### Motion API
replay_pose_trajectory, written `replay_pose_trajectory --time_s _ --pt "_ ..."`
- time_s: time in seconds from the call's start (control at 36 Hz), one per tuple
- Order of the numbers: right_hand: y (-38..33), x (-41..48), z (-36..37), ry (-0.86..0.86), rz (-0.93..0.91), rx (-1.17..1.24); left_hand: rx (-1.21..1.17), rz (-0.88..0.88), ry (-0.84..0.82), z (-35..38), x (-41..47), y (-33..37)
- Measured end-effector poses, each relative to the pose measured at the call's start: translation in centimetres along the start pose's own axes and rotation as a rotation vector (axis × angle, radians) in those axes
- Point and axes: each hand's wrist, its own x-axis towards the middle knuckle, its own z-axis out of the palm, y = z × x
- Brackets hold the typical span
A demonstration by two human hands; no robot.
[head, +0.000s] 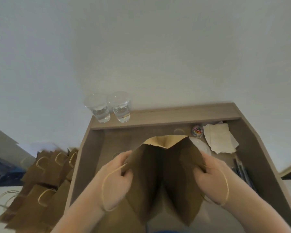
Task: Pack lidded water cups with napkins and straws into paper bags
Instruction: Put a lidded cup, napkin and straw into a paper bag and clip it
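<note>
Both hands hold up a brown paper bag point(161, 167) with twine handles, close under the camera and above a grey-brown wooden desk point(94, 148). At nine o'clock on the bag the left hand point(118, 174) grips its side edge, fingers curled into the fold. At three o'clock the right hand point(208, 172) pinches the opposite edge the same way. A twine loop hangs over the back of each hand. The bag's far end at twelve o'clock gapes, showing a paler lining.

From the bag, two clear plastic cups point(110, 108) part-filled with water stand side by side at eleven o'clock on the desk's raised back ledge. A loose heap of off-white paper napkins point(220, 138) lies at two o'clock. A pile of flat brown paper bags point(40, 179) lies at nine o'clock, beyond the desk's left edge.
</note>
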Motion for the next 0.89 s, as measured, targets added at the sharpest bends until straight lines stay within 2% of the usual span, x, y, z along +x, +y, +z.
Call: replay_pose_trajectory --time_s 0.08,0.17,0.28,0.36,0.44,0.53,0.58,0.75,0.81,0.89 --pt "0.8 0.6 -1.3 -0.016 -0.002 -0.055 0.006 -0.028 -0.005 -1.1 -0.1 -0.3" --pt "1.6 0.8 -2.9 -0.004 0.019 0.037 0.000 -0.057 0.013 -2.3 -0.3 -0.4" --pt "2.4 1.3 -4.9 -0.019 0.159 0.120 -0.136 -0.147 -0.045 -3.7 -0.8 -0.6" --pt "1.9 1.8 -5.6 -0.062 0.120 0.138 -0.020 -0.082 -0.105 -3.8 -1.6 -0.1" --pt "0.0 2.4 -5.3 -0.102 0.034 -0.029 0.167 0.021 -0.115 -3.0 -2.4 0.5" --pt "-2.1 4.0 -4.8 -0.200 0.021 -0.300 0.171 0.056 -0.202 -2.7 -3.2 0.8" --pt "-3.7 5.2 -4.6 -0.284 0.047 -0.387 0.162 0.084 -0.237 -3.2 -3.7 0.9" --pt "-7.6 8.6 -3.5 -0.462 0.011 -0.539 0.313 0.188 -0.131 -3.7 -5.0 1.2" --pt "-8.6 9.2 -2.7 -0.533 -0.017 -0.580 0.242 0.197 -0.050 -2.8 -4.3 1.3" --pt "-9.4 10.0 -1.4 -0.605 -0.044 -0.592 0.031 0.113 -0.091 -1.2 -2.9 1.8"
